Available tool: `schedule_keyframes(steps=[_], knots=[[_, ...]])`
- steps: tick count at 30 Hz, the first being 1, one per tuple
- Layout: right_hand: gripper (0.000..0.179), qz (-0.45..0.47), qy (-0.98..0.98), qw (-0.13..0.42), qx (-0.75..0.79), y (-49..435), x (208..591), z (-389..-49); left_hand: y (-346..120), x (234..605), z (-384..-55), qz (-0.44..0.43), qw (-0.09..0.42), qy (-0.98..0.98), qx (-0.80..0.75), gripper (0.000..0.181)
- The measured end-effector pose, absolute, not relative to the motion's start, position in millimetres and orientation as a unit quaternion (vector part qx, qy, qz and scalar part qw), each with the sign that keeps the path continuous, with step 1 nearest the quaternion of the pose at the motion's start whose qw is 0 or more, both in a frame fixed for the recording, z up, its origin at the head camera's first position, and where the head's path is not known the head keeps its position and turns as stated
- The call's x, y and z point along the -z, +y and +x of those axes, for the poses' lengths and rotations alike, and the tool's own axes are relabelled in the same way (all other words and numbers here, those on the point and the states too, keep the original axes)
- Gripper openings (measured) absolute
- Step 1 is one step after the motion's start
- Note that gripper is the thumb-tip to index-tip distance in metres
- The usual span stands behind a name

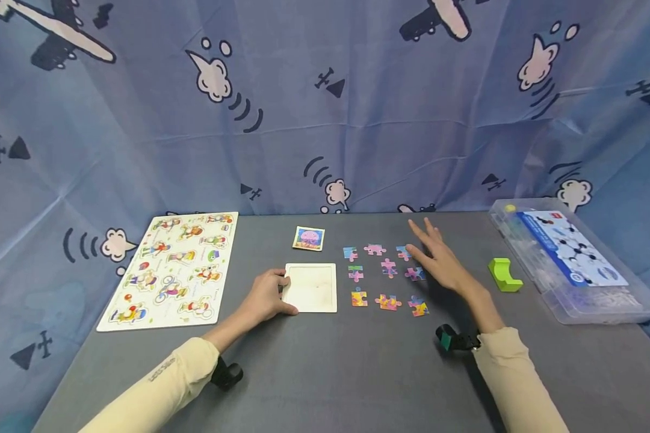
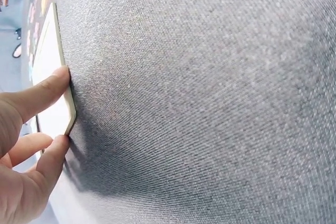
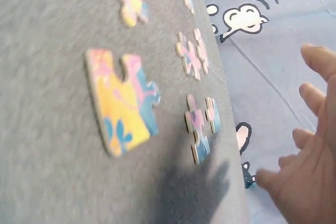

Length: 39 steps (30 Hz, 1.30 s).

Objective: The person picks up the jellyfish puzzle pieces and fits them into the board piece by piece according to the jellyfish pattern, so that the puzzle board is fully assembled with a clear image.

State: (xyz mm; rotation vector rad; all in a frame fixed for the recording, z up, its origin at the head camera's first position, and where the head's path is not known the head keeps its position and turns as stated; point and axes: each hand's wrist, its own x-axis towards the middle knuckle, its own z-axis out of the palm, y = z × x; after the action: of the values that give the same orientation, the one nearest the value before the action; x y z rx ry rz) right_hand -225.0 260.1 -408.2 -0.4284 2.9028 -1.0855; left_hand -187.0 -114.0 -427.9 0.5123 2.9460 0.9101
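Observation:
A square white puzzle tray (image 1: 311, 288) lies on the table, and my left hand (image 1: 269, 296) grips it at the left side. In the left wrist view, thumb and fingers (image 2: 50, 156) touch its edges around a corner. Right of the tray, several loose jigsaw pieces (image 1: 388, 302) are spread in rows. My right hand (image 1: 439, 260) hovers beside the right-hand pieces, fingers spread and holding nothing. The right wrist view shows a yellow, pink and blue jigsaw piece (image 3: 123, 106) near that hand (image 3: 310, 166). A small picture card (image 1: 309, 238) with a pink figure lies behind the tray.
A large pictured board (image 1: 176, 264) lies at the left. At the right are a lime-green curved block (image 1: 504, 275) and a clear plastic case (image 1: 596, 307) with a printed sheet. A blue patterned curtain (image 1: 281, 162) hangs behind the grey table (image 1: 346, 373).

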Motion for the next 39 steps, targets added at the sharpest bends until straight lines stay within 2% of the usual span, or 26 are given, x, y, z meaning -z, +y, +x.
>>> schedule_keyframes(steps=[9, 16, 24, 34, 39], knots=[[0.051, -0.147, 0.848, 0.000, 0.508, 255, 412, -232, -113, 427, -184, 0.142, 0.015, 0.941, -0.307, 0.067], [0.049, -0.168, 0.777, 0.034, 0.606, 249, 415, -244, -111, 424, -184, 0.125, 0.020, 0.943, -0.307, 0.064], [0.037, -0.168, 0.767, 0.037, 0.618, 235, 419, -261, -111, 423, -184, 0.133, 0.022, 0.942, -0.307, 0.064], [0.032, -0.199, 0.840, 0.042, 0.503, 209, 436, -275, -113, 424, -185, 0.153, 0.014, 0.943, -0.296, 0.059], [0.031, -0.214, 0.851, 0.041, 0.478, 199, 433, -278, -112, 422, -188, 0.148, 0.011, 0.948, -0.281, 0.049]])
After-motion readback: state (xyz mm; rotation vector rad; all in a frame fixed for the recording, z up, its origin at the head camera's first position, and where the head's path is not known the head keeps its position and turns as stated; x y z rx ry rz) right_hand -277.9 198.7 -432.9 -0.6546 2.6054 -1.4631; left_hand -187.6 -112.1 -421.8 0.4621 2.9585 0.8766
